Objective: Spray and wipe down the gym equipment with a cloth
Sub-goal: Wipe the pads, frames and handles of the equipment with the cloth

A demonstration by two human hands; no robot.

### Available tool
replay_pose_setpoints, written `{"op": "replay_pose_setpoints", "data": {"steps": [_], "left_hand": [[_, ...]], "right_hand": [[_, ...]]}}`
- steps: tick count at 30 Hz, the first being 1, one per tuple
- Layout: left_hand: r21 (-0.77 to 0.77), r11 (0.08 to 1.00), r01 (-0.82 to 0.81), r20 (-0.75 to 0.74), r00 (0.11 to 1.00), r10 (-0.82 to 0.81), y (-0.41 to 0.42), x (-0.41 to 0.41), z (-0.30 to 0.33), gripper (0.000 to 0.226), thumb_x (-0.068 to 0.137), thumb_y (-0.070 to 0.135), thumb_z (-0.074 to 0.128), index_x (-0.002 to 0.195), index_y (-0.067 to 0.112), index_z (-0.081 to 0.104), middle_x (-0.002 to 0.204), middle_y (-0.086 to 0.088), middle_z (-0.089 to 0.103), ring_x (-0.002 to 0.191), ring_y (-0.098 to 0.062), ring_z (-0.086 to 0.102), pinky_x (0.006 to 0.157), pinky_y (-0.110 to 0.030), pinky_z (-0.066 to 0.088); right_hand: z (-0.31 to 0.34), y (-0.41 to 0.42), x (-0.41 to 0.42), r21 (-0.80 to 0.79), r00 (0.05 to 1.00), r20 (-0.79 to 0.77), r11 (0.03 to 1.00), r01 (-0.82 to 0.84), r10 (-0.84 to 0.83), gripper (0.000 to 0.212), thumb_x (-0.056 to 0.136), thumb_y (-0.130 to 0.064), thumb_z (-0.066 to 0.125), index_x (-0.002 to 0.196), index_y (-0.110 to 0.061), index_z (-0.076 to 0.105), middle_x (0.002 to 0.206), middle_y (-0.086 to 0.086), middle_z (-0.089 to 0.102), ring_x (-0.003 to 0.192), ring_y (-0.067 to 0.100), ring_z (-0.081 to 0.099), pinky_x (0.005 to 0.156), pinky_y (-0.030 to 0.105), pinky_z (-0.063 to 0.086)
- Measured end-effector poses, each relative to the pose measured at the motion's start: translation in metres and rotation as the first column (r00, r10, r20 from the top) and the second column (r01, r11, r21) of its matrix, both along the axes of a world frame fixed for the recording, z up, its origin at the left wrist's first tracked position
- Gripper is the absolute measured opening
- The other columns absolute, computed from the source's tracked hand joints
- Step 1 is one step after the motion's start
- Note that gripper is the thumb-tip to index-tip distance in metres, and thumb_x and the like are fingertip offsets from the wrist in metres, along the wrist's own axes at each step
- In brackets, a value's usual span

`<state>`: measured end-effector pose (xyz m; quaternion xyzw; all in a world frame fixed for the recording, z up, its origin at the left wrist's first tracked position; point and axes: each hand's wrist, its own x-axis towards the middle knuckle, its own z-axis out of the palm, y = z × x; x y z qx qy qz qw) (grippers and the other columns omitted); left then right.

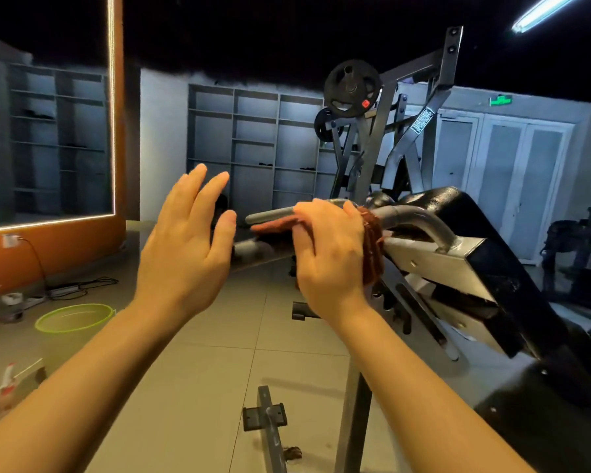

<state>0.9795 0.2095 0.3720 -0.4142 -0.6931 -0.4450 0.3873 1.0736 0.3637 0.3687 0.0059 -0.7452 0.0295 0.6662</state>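
1. Head view, the only one. The right hand (325, 247) is curled over a reddish-brown cloth (372, 247), its grip clamped on the cloth and pressing it around the grey handle bar (410, 216) of the gym machine (458, 261). Wrapping the cloth round the tube likely lets one stroke clean all sides at once.
2. Part of the cloth hangs below the bar on the far side of the hand; a flat end pokes out toward the bar's free tip.
3. The left hand (188, 240) hovers in the air just left of the bar's tip, fingers spread apart and straight, holding nothing. It touches neither bar nor cloth; probably poised to steady the handle or take the cloth.
4. The spray bottle (6, 387) stands low at the left edge of frame, blurred, well apart from both hands. My judgement: spraying of this part is done and wiping is the step in hand.
5. A green-rimmed basin (75, 317) sits on the tiled floor (198, 370) near cables. Weight plates (352, 87) hang on the frame behind.
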Motion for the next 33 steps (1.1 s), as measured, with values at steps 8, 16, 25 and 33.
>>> {"op": "replay_pose_setpoints", "data": {"steps": [8, 16, 25, 33], "left_hand": [[0.049, 0.997, 0.066, 0.136, 0.988, -0.072, -0.007, -0.03, -0.008, 0.06, 0.096, 0.049, 0.022, 0.149, 0.023, 0.033, 0.151, -0.003, 0.04, 0.143, -0.024, 0.031, 0.114, -0.058, 0.026], [0.094, 0.982, 0.161, 0.198, 0.964, -0.177, -0.005, -0.032, -0.013, 0.054, 0.097, 0.048, 0.021, 0.148, 0.033, 0.029, 0.153, 0.006, 0.036, 0.145, -0.015, 0.025, 0.119, -0.051, 0.021], [0.156, 0.932, 0.329, 0.264, 0.895, -0.36, -0.006, -0.03, -0.012, 0.058, 0.096, 0.05, 0.02, 0.151, 0.031, 0.026, 0.155, 0.013, 0.03, 0.144, -0.004, 0.024, 0.12, -0.035, 0.021], [0.286, 0.786, 0.549, 0.376, 0.69, -0.619, -0.014, -0.026, -0.007, 0.069, 0.086, 0.058, 0.018, 0.151, 0.036, 0.017, 0.159, 0.012, 0.022, 0.135, 0.007, 0.021, 0.105, -0.01, 0.019]], "right_hand": [[-0.002, 0.0, 0.003, 0.267, 0.976, 0.166, 0.959, 0.094, -0.142, 0.038, 0.097, -0.04, 0.047, 0.116, -0.013, 0.066, 0.115, 0.004, 0.066, 0.114, 0.023, 0.056, 0.116, 0.035, 0.02], [0.017, 0.066, 0.044, -0.029, 0.968, 0.105, 0.972, 0.234, -0.23, 0.042, 0.099, -0.039, 0.036, 0.122, -0.015, 0.061, 0.129, 0.006, 0.06, 0.135, 0.026, 0.039, 0.121, 0.031, -0.002], [-0.015, -0.025, -0.013, -0.132, 0.997, 0.0, 0.989, 0.073, -0.073, 0.033, 0.095, -0.031, 0.045, 0.115, -0.014, 0.065, 0.125, 0.003, 0.061, 0.136, 0.023, 0.037, 0.121, 0.04, -0.006], [-0.043, -0.079, -0.043, 0.041, 0.985, 0.172, 0.999, 0.014, -0.021, 0.042, 0.098, -0.032, 0.042, 0.133, -0.014, 0.057, 0.139, 0.004, 0.054, 0.14, 0.019, 0.032, 0.121, 0.04, 0.002]]}}
